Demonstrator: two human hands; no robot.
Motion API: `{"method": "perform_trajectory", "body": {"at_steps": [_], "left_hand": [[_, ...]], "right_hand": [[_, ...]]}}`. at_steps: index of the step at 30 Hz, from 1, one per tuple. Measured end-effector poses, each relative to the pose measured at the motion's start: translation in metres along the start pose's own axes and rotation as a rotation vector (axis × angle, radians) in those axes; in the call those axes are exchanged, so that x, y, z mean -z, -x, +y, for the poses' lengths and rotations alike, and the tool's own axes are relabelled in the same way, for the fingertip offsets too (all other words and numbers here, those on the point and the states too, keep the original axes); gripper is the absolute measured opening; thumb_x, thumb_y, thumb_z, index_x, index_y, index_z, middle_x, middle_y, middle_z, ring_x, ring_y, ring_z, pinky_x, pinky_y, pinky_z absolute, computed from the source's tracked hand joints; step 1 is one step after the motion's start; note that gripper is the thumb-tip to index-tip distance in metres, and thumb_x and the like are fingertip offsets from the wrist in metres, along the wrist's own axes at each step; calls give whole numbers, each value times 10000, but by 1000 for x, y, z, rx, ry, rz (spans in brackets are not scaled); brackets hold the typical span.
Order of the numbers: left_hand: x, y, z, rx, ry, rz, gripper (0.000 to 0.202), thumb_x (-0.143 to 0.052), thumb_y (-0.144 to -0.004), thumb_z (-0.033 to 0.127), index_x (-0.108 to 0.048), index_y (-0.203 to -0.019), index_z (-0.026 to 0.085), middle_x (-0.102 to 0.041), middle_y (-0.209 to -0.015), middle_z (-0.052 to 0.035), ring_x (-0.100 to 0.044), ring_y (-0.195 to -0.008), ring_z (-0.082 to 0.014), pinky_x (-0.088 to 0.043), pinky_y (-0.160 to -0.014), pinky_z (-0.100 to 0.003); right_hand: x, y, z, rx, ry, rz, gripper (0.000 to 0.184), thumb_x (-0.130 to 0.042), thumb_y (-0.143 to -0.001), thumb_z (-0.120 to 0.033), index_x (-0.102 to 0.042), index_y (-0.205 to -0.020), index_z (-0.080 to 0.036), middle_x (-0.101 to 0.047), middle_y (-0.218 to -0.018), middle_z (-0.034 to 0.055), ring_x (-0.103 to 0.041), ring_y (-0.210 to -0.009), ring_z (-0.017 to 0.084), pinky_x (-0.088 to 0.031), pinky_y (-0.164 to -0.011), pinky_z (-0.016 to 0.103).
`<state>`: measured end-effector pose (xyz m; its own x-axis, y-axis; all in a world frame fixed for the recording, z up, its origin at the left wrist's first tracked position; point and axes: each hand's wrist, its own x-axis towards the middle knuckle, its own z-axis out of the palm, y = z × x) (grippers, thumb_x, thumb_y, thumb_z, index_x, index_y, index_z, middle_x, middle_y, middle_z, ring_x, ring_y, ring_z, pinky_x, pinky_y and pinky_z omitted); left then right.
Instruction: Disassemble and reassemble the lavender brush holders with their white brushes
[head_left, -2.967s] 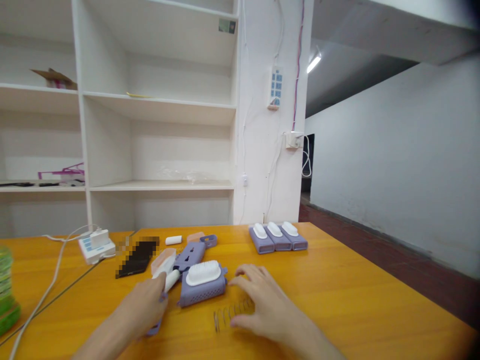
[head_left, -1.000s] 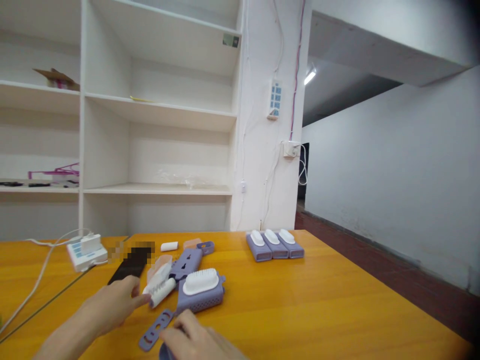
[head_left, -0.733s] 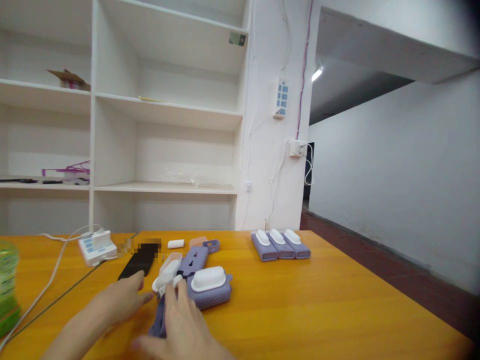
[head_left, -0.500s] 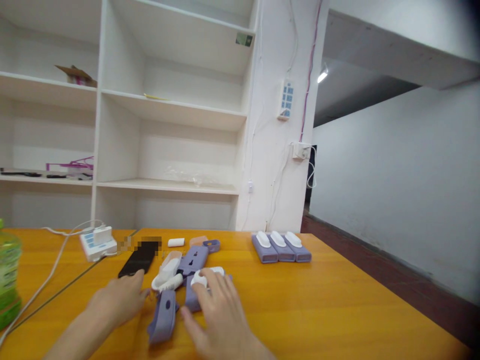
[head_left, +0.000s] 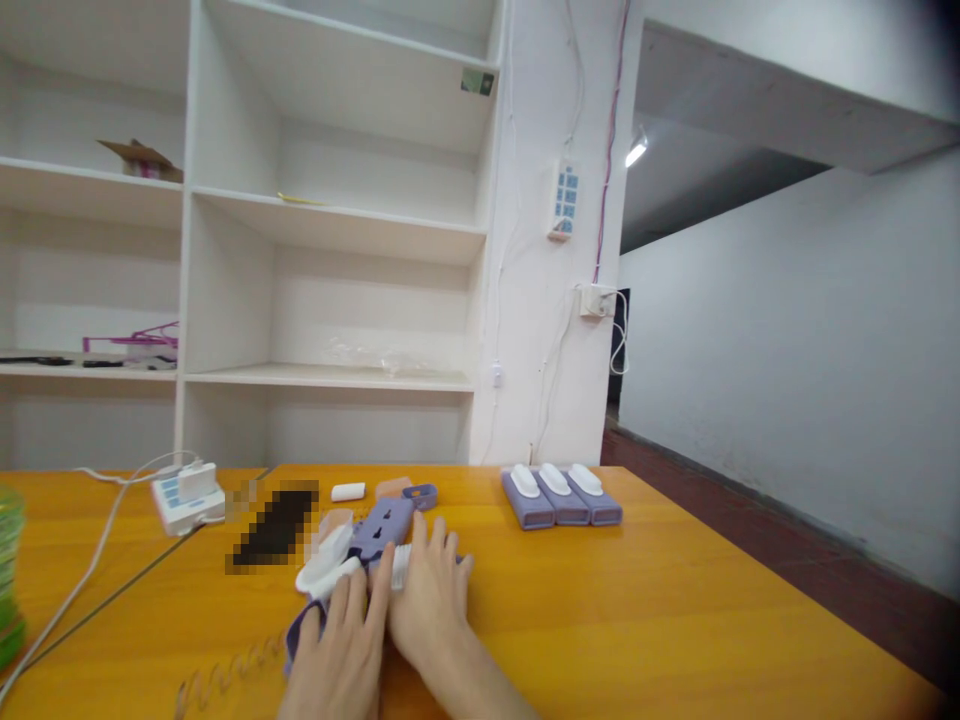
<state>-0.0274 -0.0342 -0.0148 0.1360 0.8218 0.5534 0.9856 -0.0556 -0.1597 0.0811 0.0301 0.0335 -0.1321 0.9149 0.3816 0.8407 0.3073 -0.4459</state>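
Observation:
My left hand (head_left: 341,635) lies over a purple plastic housing piece (head_left: 294,640), fingers stretched forward and slightly apart. Close beside it, my right hand (head_left: 435,590) spreads over purple and white parts, hiding most of them; a ribbed white part (head_left: 401,567) shows between the hands. Just beyond the fingers lies a purple plate with dark keyhole-shaped slots (head_left: 386,525). White curved plastic pieces (head_left: 330,565) sit left of it, touching or near my left fingertips. I cannot make out a grip in either hand.
Three purple boxes with white oval tops (head_left: 553,500) stand in a row at the back right. A pixelated dark object (head_left: 274,528), a white power strip (head_left: 187,497) and a thin coil (head_left: 229,672) lie left. A green bottle (head_left: 9,575) is at the left edge. White shelves (head_left: 330,378) rise behind.
My left hand has moved right, from beside the phone-like dark object onto the purple housing piece. My right hand has shifted slightly forward over the parts. The coil has come into clear view.

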Motion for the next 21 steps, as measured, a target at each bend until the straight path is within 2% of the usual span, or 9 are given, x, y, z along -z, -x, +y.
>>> {"method": "perform_trajectory", "body": {"at_steps": [2,4,6,8,10,13,16,19,21], "left_hand": [[-1,-4,-9,6,-17,-26,686,-473,-823,46,-485,-1501,145,-474,-1548,-224,-476,-1363,-431,-379,-1001,-644],[3,-10,-15,20,25,-42,674,-552,-858,175,-447,-1523,131,-425,-1571,-239,-416,-1417,-460,-279,-1058,-739],[8,-15,-15,-20,121,-28,805,-670,-827,358,-388,-1556,170,-371,-1603,-214,-331,-1470,-469,-89,-1123,-796],[10,-18,-9,-108,251,-6,945,-728,-793,471,-288,-1596,236,-323,-1634,-160,-279,-1502,-442,8,-1167,-771],[8,-17,0,-166,396,-8,1000,-730,-818,458,-167,-1622,268,-290,-1652,-138,-263,-1518,-394,-111,-1214,-706],[0,-14,12,-179,617,-82,994,-709,-854,320,-88,-1629,268,-260,-1665,-145,-280,-1520,-336,-349,-1197,-567],[-9,-14,16,-117,798,-134,893,-652,-877,223,-149,-1614,257,-304,-1655,-151,-328,-1506,-303,-368,-1198,-521],[-11,-20,17,-38,913,-93,828,-636,-822,136,-270,-1559,230,-368,-1630,-140,-351,-1501,-284,-329,-1224,-494],[-9,-26,17,38,965,-72,776,-629,-780,111,-345,-1494,214,-494,-1537,-136,-537,-1369,-275,-435,-1155,-452]], "right_hand": [[5,5,16,78,-69,23,666,-658,-823,-450,-509,-1412,-177,-524,-1432,230,-498,-1289,458,-347,-1037,675],[15,10,40,158,-182,33,619,-711,-765,-388,-556,-1329,-185,-573,-1337,175,-546,-1234,389,-408,-1050,538],[26,16,69,239,-337,16,478,-687,-770,-289,-579,-1228,-205,-610,-1198,100,-598,-1132,284,-461,-1003,383],[36,20,95,286,-431,-11,379,-672,-765,-226,-580,-1132,-217,-607,-1125,56,-599,-1067,236,-469,-955,321],[43,23,113,267,-498,-41,400,-696,-764,-239,-544,-1133,-218,-607,-1092,32,-588,-1024,220,-467,-923,311],[49,21,126,240,-540,-134,350,-715,-798,-314,-525,-1075,-217,-620,-981,-7,-585,-911,192,-470,-819,281],[52,17,127,237,-538,-167,325,-728,-809,-367,-541,-1023,-209,-632,-913,-24,-585,-843,174,-458,-743,250],[53,17,121,223,-501,-133,291,-720,-825,-397,-586,-999,-205,-641,-945,-6,-596,-882,189,-464,-781,263],[53,21,115,191,-458,-76,240,-655,-877,-397,-608,-1016,-207,-641,-1029,36,-599,-978,225,-461,-873,308]]}}
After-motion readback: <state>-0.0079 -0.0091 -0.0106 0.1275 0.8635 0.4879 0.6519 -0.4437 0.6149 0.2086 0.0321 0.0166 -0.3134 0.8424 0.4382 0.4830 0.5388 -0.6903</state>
